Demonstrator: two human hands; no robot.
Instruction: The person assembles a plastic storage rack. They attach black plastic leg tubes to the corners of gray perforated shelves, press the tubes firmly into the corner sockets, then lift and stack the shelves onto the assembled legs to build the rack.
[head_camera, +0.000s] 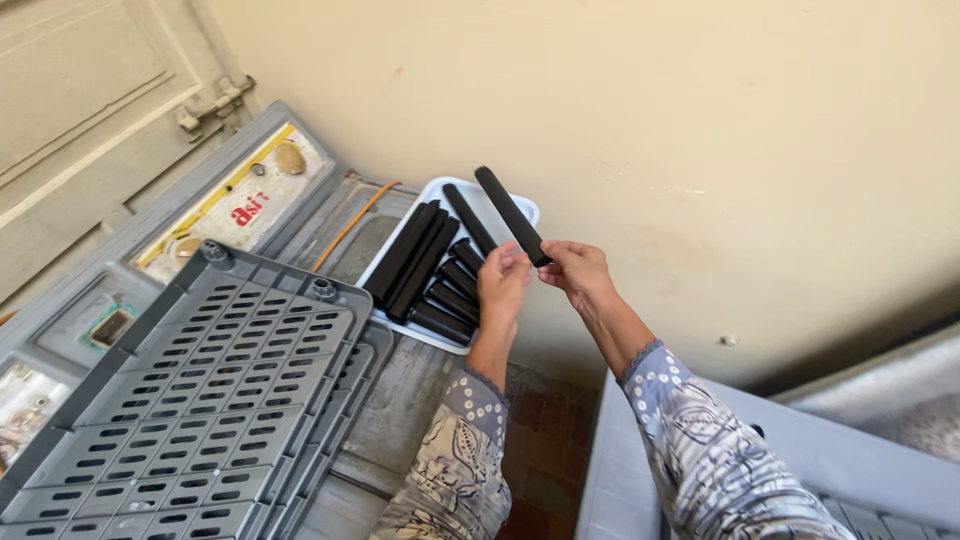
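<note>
A long black tube (508, 212) is held up at a slant above a white tray (478, 194). My right hand (578, 272) grips its lower end between thumb and fingers. My left hand (503, 283) is beside it, fingertips touching the same lower end. In the tray lie several more black tubes (425, 265), some long, some short, lying side by side. Both my sleeves are patterned grey and white.
A grey slotted plastic crate (215, 385) lies upturned at the lower left on a grey metal surface. A beige wall (700, 130) stands behind the tray. A door with a metal latch (212, 105) is at the upper left. Another grey crate's edge (620, 470) is at the lower right.
</note>
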